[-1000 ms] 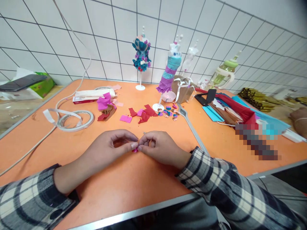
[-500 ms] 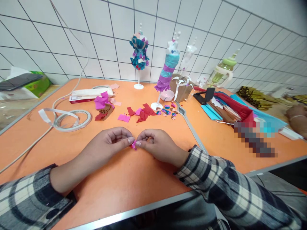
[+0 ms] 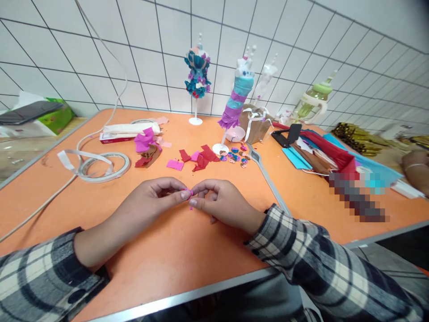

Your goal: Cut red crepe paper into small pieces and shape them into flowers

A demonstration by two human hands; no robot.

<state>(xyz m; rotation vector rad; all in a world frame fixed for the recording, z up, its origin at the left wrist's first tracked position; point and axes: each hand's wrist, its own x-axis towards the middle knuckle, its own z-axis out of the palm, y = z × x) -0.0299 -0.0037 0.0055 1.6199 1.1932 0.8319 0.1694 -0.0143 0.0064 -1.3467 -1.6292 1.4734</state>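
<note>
A small crumpled piece of pink paper (image 3: 190,192) is pinched between the thumb and fingers of my left hand (image 3: 159,194). Meeting it from the other side, my right hand (image 3: 223,203) is closed too, its fingertips at the paper's edge and largely hiding it. A tiny pink bit shows just below the fingertips. Beyond my hands lie torn red paper pieces (image 3: 205,157) and a flat pink paper scrap (image 3: 174,165). Several small multicoloured paper flowers (image 3: 236,155) are grouped to the right of these.
Decorated dress-form stands, one teal (image 3: 197,74) and one blue-purple (image 3: 237,100), rise at the back. Left are a tape roll (image 3: 125,167), a cable and crumpled pink paper (image 3: 145,139). A pink bowl (image 3: 235,133), brown bag (image 3: 253,125) and bottle (image 3: 313,105) stand right. Another person's hand (image 3: 415,165) shows far right.
Less of the pink paper shows between my fingertips now. My right fingertips have shifted slightly, with thumb and index a little farther apart. The whole view has moved a little.
</note>
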